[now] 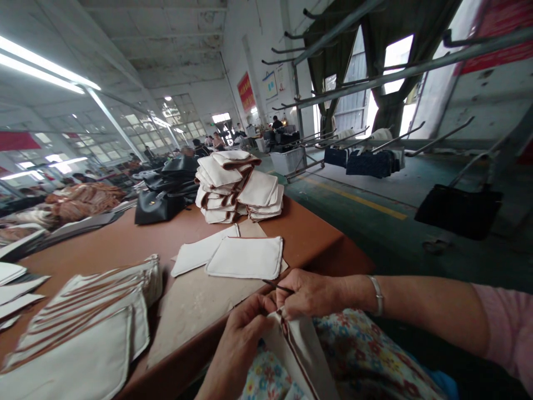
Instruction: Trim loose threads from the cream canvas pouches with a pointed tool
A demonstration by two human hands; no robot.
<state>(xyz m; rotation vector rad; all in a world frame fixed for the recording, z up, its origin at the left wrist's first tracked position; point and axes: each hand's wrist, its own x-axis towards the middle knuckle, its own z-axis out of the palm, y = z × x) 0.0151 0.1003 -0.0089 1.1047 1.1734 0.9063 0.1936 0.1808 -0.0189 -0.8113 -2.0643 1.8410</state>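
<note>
Two hands work at the near edge: the left hand (244, 328) and the right hand (310, 293), sharing one cream fabric pouch with brown piping (297, 347) and one thin dark tool (278, 286). One silver bracelet (377, 295) circles the right wrist. On the one brown table (125, 241), two flat cream pouches (246, 257) lie side by side on one sheet of tan cardboard (195, 303). Farther back stands one heap of folded cream pouches (237, 186), too many to count. One fanned stack of cream pouches (87, 322) fills the near left. One black handbag (156, 206) sits by the heap, with more dark bags behind it, their number unclear.
</note>
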